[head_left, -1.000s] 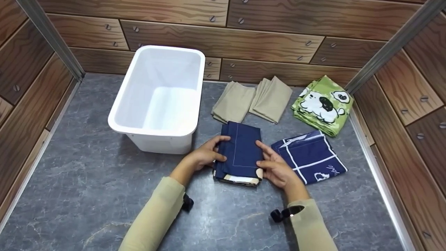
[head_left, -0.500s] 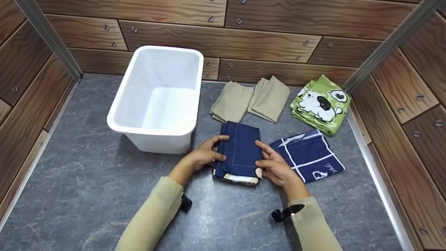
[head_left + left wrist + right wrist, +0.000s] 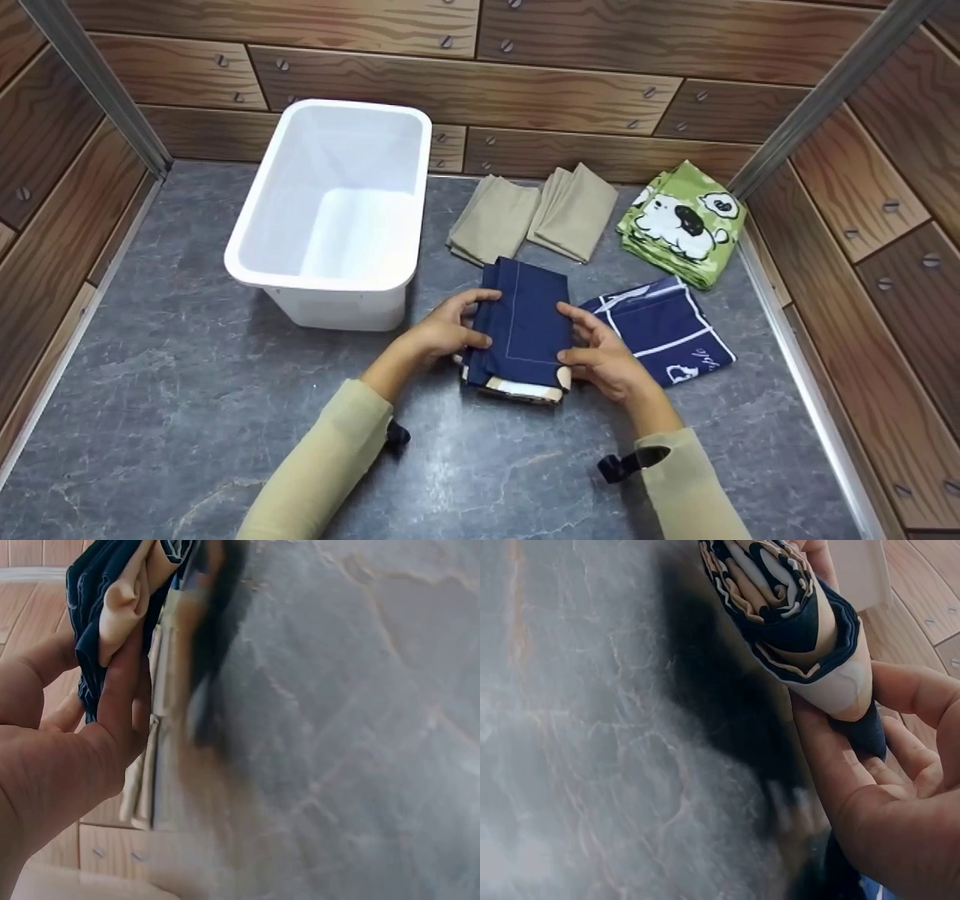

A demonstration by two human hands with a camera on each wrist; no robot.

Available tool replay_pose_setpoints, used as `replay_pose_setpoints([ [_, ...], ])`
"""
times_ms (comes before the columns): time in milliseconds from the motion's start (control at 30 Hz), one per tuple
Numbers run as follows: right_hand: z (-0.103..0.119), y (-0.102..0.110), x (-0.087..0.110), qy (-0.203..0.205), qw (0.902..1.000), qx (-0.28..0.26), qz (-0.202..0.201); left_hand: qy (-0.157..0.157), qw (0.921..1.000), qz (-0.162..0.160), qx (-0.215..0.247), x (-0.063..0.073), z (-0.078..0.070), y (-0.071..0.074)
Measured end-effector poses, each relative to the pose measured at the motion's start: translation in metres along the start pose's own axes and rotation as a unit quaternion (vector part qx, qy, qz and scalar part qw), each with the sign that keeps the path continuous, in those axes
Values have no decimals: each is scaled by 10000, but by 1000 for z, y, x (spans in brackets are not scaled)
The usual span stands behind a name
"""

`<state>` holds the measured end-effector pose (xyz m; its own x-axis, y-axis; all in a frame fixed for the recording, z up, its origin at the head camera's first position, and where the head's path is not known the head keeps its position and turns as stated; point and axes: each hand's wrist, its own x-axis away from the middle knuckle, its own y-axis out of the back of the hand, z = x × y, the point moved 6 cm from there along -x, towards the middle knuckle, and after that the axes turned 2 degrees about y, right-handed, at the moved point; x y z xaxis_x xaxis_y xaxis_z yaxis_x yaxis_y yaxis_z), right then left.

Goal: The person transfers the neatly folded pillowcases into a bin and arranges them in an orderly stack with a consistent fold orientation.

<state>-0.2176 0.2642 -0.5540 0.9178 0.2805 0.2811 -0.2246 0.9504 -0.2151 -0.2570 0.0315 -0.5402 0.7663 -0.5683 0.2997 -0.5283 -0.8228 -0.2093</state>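
A folded navy cloth point(image 3: 532, 322) with a beige and white patterned lower edge is held between both hands in the head view. My left hand point(image 3: 450, 326) grips its left side, thumb on top and fingers beneath. On the right side my right hand point(image 3: 604, 356) pinches it the same way. The left wrist view shows the cloth's layered edge point(image 3: 124, 604) between thumb and fingers of the left hand point(image 3: 71, 742). Rolled, stacked layers of the cloth point(image 3: 802, 630) show in the right wrist view, with the right hand point(image 3: 900, 787) around their end.
A white plastic bin point(image 3: 341, 307) stands left of the hands. Two folded beige cloths point(image 3: 495, 217) lie behind the navy one. A green dog-print cloth point(image 3: 682, 225) is at the back right, and a navy cloth with white lines point(image 3: 664, 330) lies beside the right hand.
Both hands and the folded navy cloth have shifted slightly right relative to the other cloths, and the cloth tilts a little. The head view has panned slightly to the right.
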Motion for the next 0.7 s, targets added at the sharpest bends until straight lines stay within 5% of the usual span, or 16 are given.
replay_pose_setpoints([
  [700,51,-19,7,541,9981,146,237,-799,9898,-395,-1109,34,-58,-7],
])
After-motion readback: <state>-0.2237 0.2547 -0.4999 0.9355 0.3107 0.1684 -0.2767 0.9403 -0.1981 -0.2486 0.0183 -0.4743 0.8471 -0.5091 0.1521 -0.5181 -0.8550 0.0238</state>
